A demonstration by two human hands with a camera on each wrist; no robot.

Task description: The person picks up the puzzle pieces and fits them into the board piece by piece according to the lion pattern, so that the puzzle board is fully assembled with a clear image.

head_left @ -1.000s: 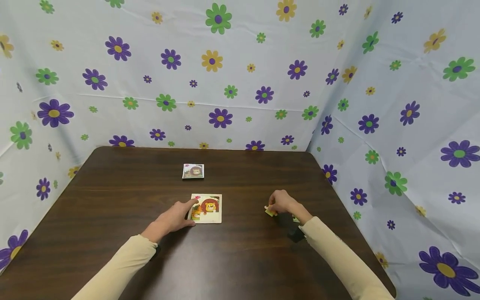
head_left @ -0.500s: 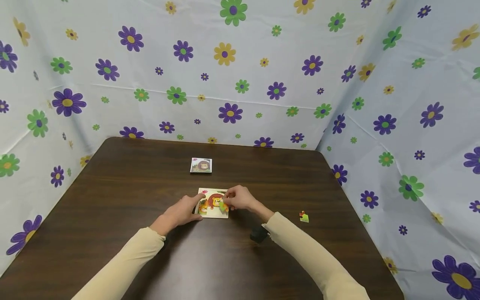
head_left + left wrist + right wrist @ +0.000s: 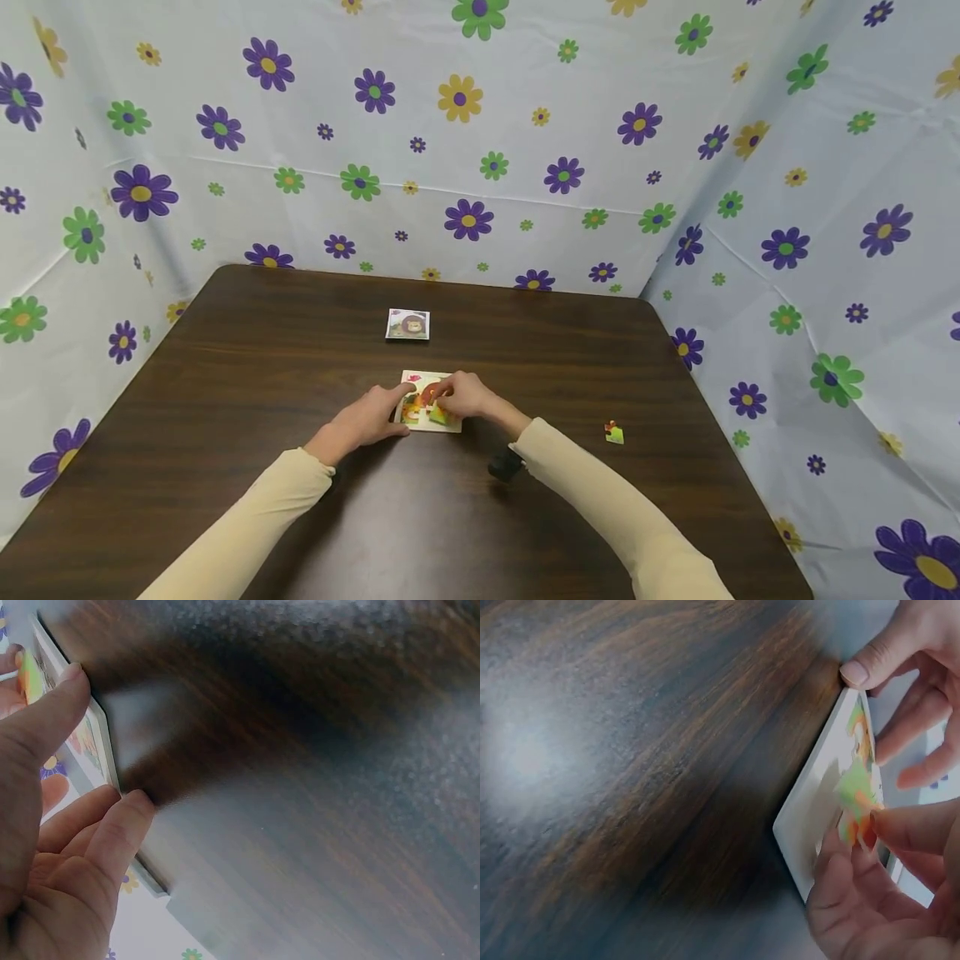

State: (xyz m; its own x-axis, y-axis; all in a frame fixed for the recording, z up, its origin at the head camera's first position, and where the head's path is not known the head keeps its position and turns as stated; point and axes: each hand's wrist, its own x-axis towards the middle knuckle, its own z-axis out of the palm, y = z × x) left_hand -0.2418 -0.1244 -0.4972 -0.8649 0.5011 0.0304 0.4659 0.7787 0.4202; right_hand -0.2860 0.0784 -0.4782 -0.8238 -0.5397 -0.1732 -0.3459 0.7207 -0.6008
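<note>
My left hand [image 3: 365,419] holds the left side of a small wooden jigsaw board [image 3: 424,426], thumb at the near corner and fingers along the far part of that side. A lion picture fills part of the board; its lower right is pale bare wood in the right wrist view. My right hand [image 3: 471,395] pinches a green and orange puzzle piece [image 3: 857,786] between thumb and fingers, tilted close over the board's right half. Part of the lion is hidden behind the right fingers in the head view.
Another green and red puzzle piece [image 3: 614,432] lies on the brown table [image 3: 555,500] to the right. Behind the board is a lion picture card [image 3: 408,324]. A flower-print curtain [image 3: 300,100] surrounds the table's back and sides.
My right hand has picked up a piece from the table at the right and carried it left to the board. The left hand stays on the board; the head view has shifted slightly.
</note>
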